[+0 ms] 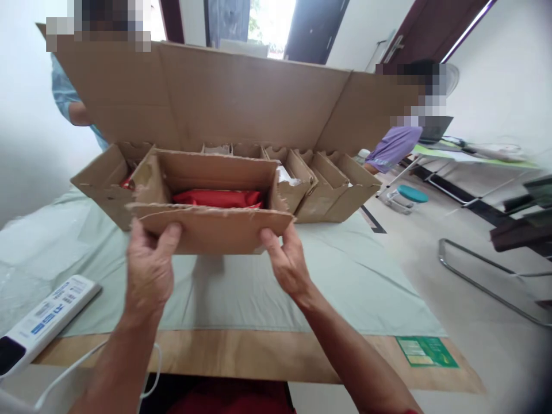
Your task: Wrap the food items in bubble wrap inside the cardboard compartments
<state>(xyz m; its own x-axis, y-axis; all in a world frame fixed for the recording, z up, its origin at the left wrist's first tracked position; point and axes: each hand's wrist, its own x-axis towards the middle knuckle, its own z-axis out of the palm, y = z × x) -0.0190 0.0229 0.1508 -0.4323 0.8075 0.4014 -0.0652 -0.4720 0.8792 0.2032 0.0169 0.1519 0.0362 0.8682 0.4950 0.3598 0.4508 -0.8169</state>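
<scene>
A small open cardboard box [207,172] is held up above the table in front of me. My left hand [149,267] grips its near left corner, thumb on the front flap [215,227]. My right hand [287,259] grips the near right corner the same way. A red wrapped packet [215,198] lies inside the small box. Behind it stands a long cardboard carton [241,98] with its lid flap raised and several divider compartments; something red shows in its left compartment [126,183].
A pale green cloth [345,276] covers the wooden table. A white power strip [47,319] with a cable lies at the near left. Two other people are behind the carton, one at far left, one seated at right beside a desk with a laptop [435,129].
</scene>
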